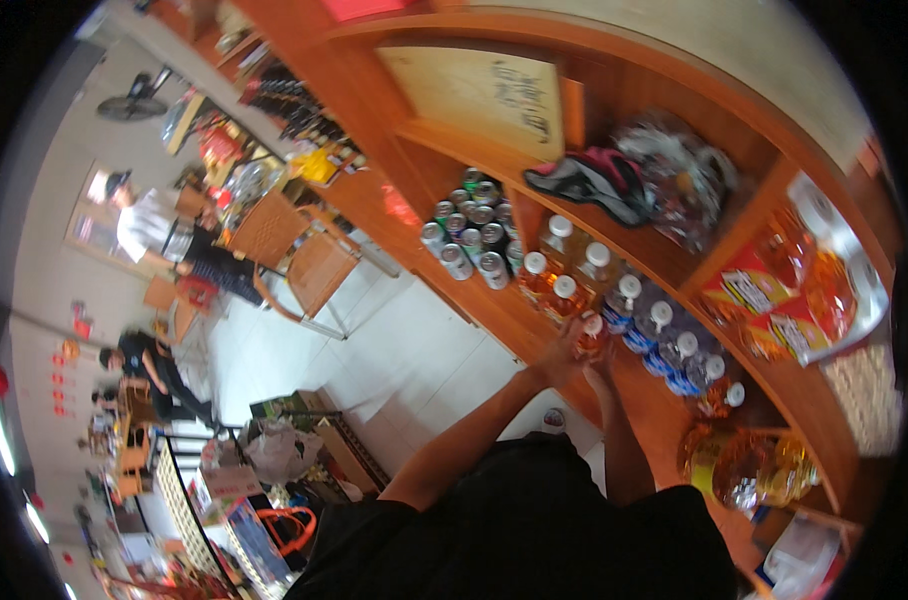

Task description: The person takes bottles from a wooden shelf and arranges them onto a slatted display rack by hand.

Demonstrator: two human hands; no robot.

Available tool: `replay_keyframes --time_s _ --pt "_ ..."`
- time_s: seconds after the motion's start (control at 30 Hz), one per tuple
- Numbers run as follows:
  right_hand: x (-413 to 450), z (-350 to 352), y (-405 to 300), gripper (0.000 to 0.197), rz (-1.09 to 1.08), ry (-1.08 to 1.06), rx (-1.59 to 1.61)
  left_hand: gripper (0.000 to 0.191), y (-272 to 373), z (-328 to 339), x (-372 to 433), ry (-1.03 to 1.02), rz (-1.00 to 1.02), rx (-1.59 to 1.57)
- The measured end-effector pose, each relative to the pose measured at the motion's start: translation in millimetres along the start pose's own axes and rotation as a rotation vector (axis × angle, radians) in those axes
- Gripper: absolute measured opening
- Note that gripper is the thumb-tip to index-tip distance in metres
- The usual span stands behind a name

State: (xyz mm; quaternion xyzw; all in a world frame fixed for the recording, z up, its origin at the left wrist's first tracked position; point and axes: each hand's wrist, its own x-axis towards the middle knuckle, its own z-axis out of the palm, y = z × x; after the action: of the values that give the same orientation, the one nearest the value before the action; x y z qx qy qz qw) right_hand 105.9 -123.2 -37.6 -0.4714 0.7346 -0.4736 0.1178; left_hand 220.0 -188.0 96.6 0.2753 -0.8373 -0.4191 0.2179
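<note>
A small bottle of reddish-orange drink (590,343) with a pale cap stands among others on the wooden shelf in front of me. My left hand (560,355) wraps its left side, fingers reaching up near the cap. Lower on the same bottle, my right hand (599,367) closes around the near side; its fingertips are partly hidden. Beyond my left fingers are orange drink bottles (564,294) with white caps. To the right runs a row of clear water bottles (658,321) with blue labels.
Drink cans (470,241) are grouped at the shelf's left end. Large oil jugs (743,469) stand at the right. The upper compartment holds a plastic bag (675,169) and a wooden board (484,94) with writing. A rattan chair (315,274) and two people (154,229) are on the left.
</note>
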Motion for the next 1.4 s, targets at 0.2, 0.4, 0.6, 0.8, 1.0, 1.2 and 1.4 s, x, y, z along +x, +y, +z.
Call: replay_keyframes --time_s 0.2,0.4,0.6,0.8,1.0,1.2,1.4 --pt "-17 7 -15 0.08 0.234 -0.297 0.371 0.08 -3 4 -20 -0.089 -0.129 -0.135" --pt "-28 35 -46 0.079 0.306 -0.656 0.523 0.084 -30 13 -58 0.086 -0.038 -0.125" --pt "-38 55 -73 0.079 0.384 -0.897 0.518 0.093 -26 -16 -93 -0.032 -0.227 -0.008" --pt "-57 86 -126 0.078 0.401 -1.121 0.478 0.098 -68 -66 -162 0.055 -0.348 -0.034" --pt "-79 126 -182 0.077 0.301 -1.357 0.408 0.081 -92 -131 -255 0.483 -0.319 -0.218" --pt "-118 206 -253 0.058 0.03 -1.506 0.329 0.088 -96 -202 -365 0.71 -0.424 -0.226" --pt "-173 292 -316 0.065 -0.418 -1.701 0.194 0.088 -61 -225 -479 1.095 -0.594 -0.277"
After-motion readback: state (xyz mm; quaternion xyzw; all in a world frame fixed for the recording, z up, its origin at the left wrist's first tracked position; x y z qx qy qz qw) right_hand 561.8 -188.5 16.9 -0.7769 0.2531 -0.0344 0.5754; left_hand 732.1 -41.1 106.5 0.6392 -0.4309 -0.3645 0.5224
